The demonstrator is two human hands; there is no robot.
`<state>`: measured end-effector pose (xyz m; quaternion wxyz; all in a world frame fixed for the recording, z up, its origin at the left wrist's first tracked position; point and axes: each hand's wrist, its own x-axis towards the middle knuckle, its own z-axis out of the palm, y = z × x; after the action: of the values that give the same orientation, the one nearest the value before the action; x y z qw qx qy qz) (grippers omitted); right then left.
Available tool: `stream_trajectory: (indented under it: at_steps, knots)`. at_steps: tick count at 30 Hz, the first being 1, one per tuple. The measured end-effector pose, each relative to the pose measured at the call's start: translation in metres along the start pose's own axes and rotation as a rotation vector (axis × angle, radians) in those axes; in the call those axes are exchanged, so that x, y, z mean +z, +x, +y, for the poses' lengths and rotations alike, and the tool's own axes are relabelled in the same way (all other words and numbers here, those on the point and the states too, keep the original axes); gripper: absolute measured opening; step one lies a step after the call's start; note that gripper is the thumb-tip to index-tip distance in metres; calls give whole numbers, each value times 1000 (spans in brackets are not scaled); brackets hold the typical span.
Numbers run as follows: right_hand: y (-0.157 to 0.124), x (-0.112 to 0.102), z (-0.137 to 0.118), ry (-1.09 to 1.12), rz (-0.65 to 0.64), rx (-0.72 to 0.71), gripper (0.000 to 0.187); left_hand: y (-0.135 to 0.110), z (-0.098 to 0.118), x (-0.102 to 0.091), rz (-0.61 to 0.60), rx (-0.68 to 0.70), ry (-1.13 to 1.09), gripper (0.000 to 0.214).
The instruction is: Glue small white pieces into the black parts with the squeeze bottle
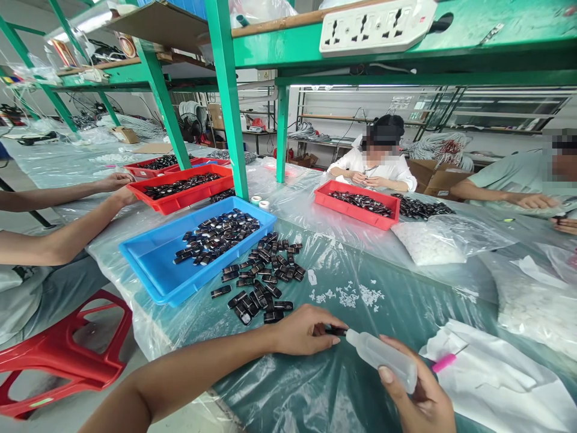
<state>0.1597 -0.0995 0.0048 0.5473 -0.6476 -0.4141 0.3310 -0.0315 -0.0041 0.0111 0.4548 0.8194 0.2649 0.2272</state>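
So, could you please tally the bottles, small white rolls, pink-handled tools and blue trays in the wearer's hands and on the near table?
Bottle: 1, in the right hand
Small white rolls: 2
Pink-handled tool: 1
Blue tray: 1
Total: 5

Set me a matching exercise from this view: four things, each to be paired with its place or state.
1. Squeeze bottle
2. Pink-handled tool
3. Small white pieces
4. Blue tray

A. Lying on a white sheet
B. Holding a heap of black pieces
C. Gripped by the right hand
D. Scattered on the tabletop

Pairs: 1-C, 2-A, 3-D, 4-B
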Motion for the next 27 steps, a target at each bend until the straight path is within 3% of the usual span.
stream_trajectory:
  at_steps: [16,27]
  knots:
    - [3,1,-1,117,-32,101,50,2,-4,2,62,-36,-38,37]
    - [3,-1,-5,115,12,-9,46,3,-1,3,55,-70,-160,34]
